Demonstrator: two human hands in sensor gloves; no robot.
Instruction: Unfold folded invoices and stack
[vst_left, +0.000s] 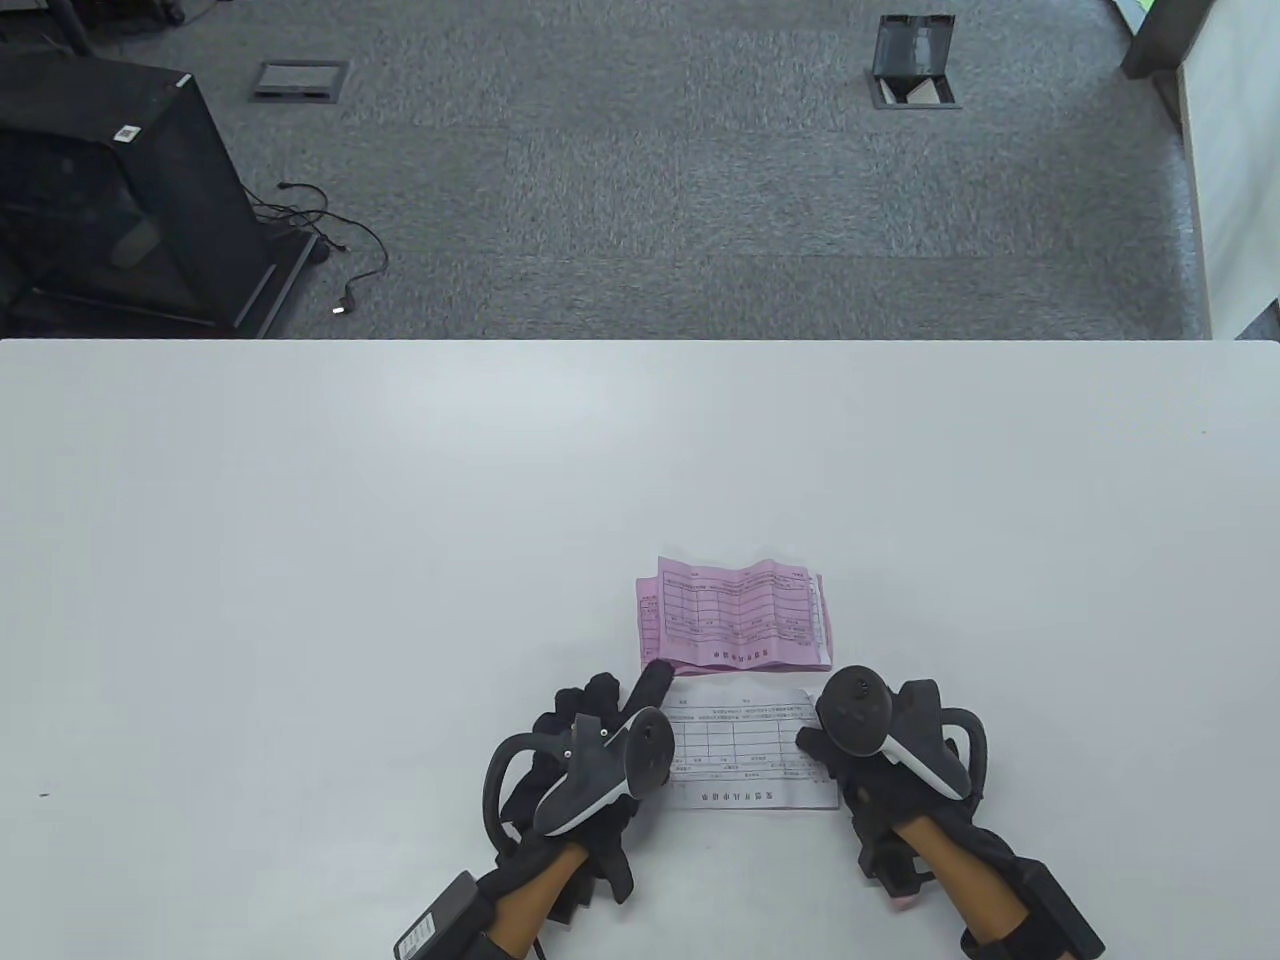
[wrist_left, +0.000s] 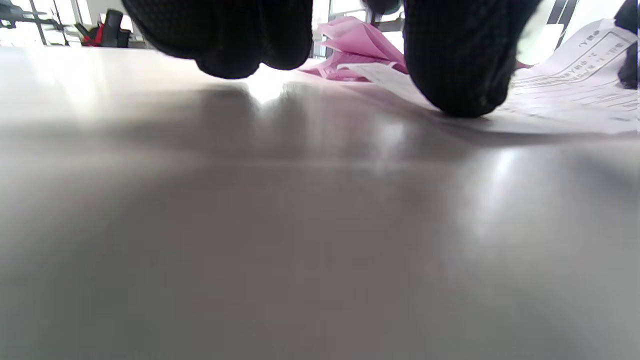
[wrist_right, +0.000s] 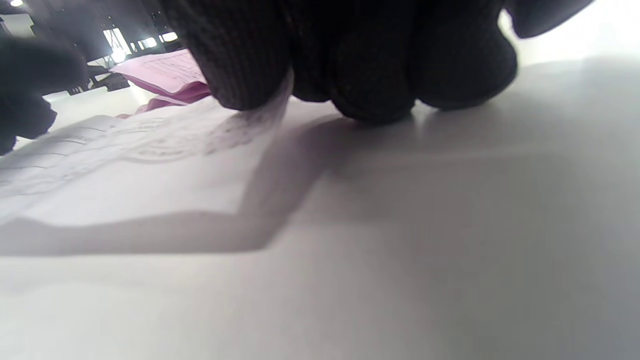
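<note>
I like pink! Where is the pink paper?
In the table view, the pink paper lies right of centre, just behind the white invoice between both hands.

Grey carpet floor beyond the white table; black cabinet left.

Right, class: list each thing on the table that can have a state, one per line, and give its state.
white invoice: unfolded, lying flat on the table, nearest the person.
pink invoices: opened but creased, lying just beyond the white one.
left hand: fingertip pressing the white invoice's left edge.
right hand: fingers resting on the white invoice's right edge.
</note>
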